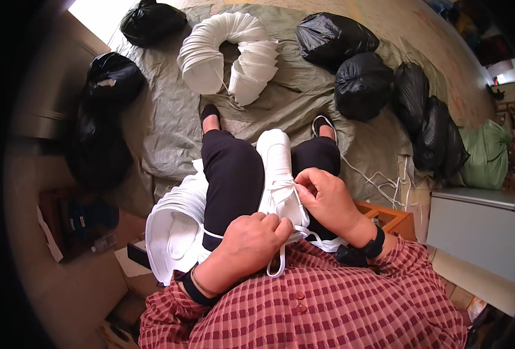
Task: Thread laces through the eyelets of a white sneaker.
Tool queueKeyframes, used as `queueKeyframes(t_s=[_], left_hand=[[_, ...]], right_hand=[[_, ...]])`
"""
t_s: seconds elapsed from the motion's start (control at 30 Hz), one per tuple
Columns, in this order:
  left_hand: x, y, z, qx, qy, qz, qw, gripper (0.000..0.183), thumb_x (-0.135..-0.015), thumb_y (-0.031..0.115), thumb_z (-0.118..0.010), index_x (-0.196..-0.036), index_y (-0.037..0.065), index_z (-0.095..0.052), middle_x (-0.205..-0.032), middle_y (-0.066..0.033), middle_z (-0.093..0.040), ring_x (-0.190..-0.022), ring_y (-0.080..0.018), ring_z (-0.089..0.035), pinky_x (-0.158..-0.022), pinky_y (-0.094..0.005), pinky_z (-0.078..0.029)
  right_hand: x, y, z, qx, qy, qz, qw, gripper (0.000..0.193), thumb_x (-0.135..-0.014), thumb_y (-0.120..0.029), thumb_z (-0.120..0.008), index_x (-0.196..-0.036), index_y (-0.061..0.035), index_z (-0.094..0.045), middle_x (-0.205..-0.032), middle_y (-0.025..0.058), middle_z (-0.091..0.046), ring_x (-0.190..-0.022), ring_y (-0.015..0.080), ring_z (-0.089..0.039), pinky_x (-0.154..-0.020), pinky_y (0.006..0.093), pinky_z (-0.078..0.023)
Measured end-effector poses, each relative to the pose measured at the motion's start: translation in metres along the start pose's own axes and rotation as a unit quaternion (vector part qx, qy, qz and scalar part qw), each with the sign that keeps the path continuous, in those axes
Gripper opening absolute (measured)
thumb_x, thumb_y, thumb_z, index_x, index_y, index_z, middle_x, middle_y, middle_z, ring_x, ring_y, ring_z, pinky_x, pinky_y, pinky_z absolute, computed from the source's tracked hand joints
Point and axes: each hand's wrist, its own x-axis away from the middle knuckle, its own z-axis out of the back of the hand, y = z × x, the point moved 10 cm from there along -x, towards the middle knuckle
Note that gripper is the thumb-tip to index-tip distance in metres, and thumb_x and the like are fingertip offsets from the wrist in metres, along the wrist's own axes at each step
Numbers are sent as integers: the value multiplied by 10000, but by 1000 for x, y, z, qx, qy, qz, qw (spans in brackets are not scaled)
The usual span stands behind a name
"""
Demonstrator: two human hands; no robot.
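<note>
Nearest me, over the red checked shirt [304, 314], I have both hands on a white shoe [276, 174] that rests on my lap between the black-trousered knees, toe pointing away. My left hand [248, 244] is curled into a loose fist at the shoe's near end, its fingers pressed around a white lace [280, 262] whose loop hangs down below. My right hand [327, 195] sits just right of the tongue, fingertips pinching the lace where it crosses the eyelets. I judge the shoe light and fairly soft, with a firmer sole, so it is best steadied at the heel or sides; the lace is thin, limp and a little slippery, best taken close to the eyelet. Just left of my thigh lies a stack of white shoe parts [173, 230]. Farther off, on a grey-green sheet [170, 122], another curved white stack [228, 55] bends round, and black bags [362, 84] stand at the far left and right.
</note>
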Motion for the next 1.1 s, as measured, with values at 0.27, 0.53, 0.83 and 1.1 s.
queueKeyframes(t_s=[0.27, 0.53, 0.83, 1.1], left_hand=[[-19, 12, 6, -71, 12, -37, 997, 191, -804, 206, -663, -947, 93, -606, -751, -10, -568, -663, -166, -614, -526, -316, -465], [-42, 17, -5, -58, 1, -65, 996, 181, -822, 181, -645, -960, 70, -609, -778, -29, -591, -676, -184, -621, -527, -333, -489], [-34, 11, -15, -40, -16, -38, 998, 229, -794, 179, -653, -1000, 93, -600, -785, -19, -571, -720, -193, -616, -584, -348, -486], [-32, 10, -17, -47, -20, -38, 998, 236, -787, 180, -653, -1004, 105, -600, -793, -11, -566, -724, -188, -612, -594, -346, -484]], right_hand=[[2, -2, 3, 42, 37, 60, 997, 90, -898, -89, -657, -958, -28, -629, -877, 178, -666, -788, 356, -672, -710, 437, -543], [-30, -23, -1, 139, 54, 165, 975, 111, -869, -84, -650, -899, -26, -560, -822, 169, -614, -791, 370, -648, -694, 465, -522], [3, 5, 18, -13, 75, 8, 997, 198, -876, -45, -746, -1021, -14, -615, -904, 91, -625, -702, 172, -644, -645, 295, -542], [8, -25, 14, 134, 175, 190, 957, 211, -876, -48, -734, -1060, -18, -636, -913, 128, -626, -734, 256, -655, -681, 351, -546]])
